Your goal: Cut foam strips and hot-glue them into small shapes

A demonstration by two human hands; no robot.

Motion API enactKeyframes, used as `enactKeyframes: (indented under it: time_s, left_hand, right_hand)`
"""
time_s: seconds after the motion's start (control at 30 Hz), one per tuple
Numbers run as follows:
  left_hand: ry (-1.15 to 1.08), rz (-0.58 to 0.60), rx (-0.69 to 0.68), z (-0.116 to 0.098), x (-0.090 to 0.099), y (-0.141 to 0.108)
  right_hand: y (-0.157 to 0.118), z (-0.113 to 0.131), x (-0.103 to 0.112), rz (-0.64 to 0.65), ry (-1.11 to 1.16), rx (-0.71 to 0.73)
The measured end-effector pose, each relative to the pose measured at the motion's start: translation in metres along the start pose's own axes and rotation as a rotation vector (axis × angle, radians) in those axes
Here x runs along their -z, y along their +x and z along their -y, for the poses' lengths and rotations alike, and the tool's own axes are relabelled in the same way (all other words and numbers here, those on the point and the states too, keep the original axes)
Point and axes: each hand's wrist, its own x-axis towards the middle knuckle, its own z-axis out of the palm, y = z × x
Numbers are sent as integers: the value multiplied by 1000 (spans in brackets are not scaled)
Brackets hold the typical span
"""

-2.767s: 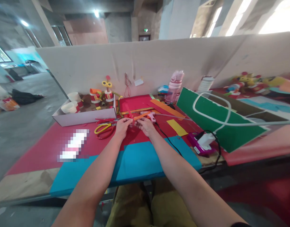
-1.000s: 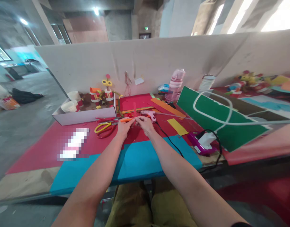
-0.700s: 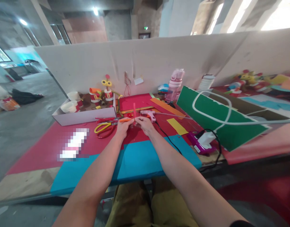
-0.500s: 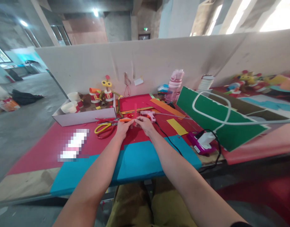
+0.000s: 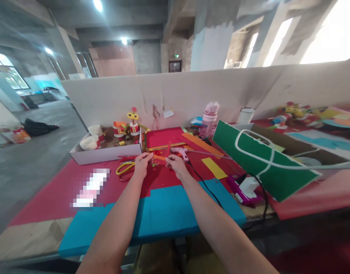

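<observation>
A short orange strip (image 5: 159, 157) is stretched between my two hands above the red table covering. My left hand (image 5: 143, 163) pinches its left end, and my right hand (image 5: 175, 163) pinches the right end. A thin red strip (image 5: 168, 148) stands up beside my right fingertips; whether they hold it too is unclear. Just behind my right hand lies a pink glue gun (image 5: 180, 153). Yellow-handled scissors (image 5: 123, 169) rest left of my left hand, partly hidden by it. Small green and red scraps lie under the strip.
A white box (image 5: 109, 153) with cups and small figures stands at the back left. Blue sheets (image 5: 169, 207) cover the front edge. To the right are a yellow strip (image 5: 214, 168), a purple power strip (image 5: 243, 192) and a green board (image 5: 260, 163).
My hands have moved apart, and the orange strip now spans the gap between them. The camera has tilted up, so the table appears lower.
</observation>
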Motion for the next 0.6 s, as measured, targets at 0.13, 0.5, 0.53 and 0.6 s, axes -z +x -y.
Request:
enactKeyframes:
  time_s: [0.13, 0.5, 0.53, 0.6]
  left_hand:
    - [-30, -98, -13, 0, 3, 3]
    - [128, 19, -29, 5, -26, -16]
    - [136, 50, -20, 4, -30, -18]
    - [159, 83, -24, 4, -34, -20]
  right_hand:
    - [-2, -3, -4, -47, 9, 22]
    - [1, -6, -19, -89, 403, 72]
    - [-1, -6, -20, -62, 414, 56]
    - [-4, -6, -23, -35, 427, 33]
